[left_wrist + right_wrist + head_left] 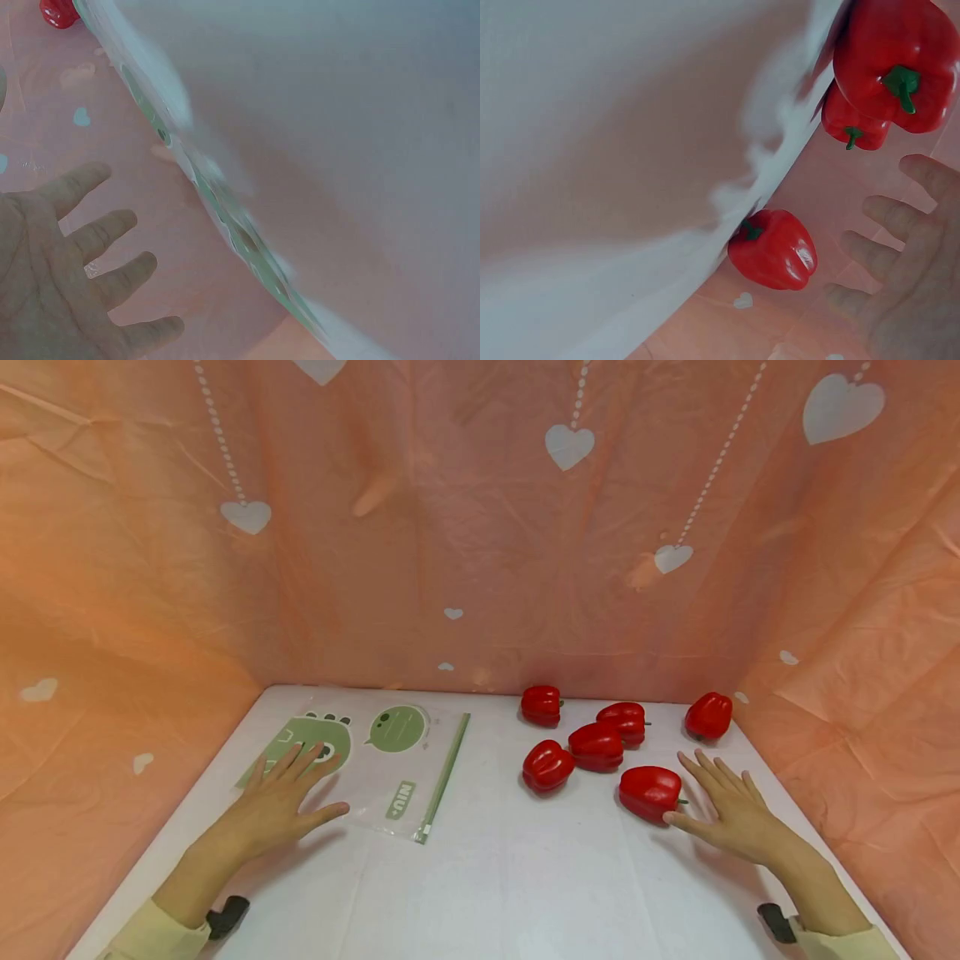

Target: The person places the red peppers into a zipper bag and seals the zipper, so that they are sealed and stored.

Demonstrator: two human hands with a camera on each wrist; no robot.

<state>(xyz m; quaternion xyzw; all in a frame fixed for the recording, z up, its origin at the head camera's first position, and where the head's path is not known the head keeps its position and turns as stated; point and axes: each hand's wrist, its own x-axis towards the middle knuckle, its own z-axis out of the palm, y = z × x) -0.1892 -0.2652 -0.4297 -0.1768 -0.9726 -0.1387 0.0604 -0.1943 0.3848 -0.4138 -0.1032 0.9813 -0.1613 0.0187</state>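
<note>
My left hand (pixel 273 802), fingers spread and holding nothing, hovers over the left part of a clear zip bag (pixel 367 793). The bag lies flat on the table, with a green dinosaur print and a green slider strip along its right edge. On the right, my right hand (pixel 723 806) is spread beside a red bell pepper (pixel 649 792), its thumb overlapping the stem end in the head view. Another bell pepper (pixel 708 717) lies beyond its fingertips near the back right corner. In the right wrist view, the palm faces a nearby bell pepper (pixel 774 251) and holds nothing.
Several more red bell peppers (pixel 596 747) form a loose cluster right of the table's middle. The white table (pixel 480 893) is bounded at the back and sides by an orange-pink curtain (pixel 480 543) with white hearts. Black wrist devices (pixel 227 917) sit at both sleeves.
</note>
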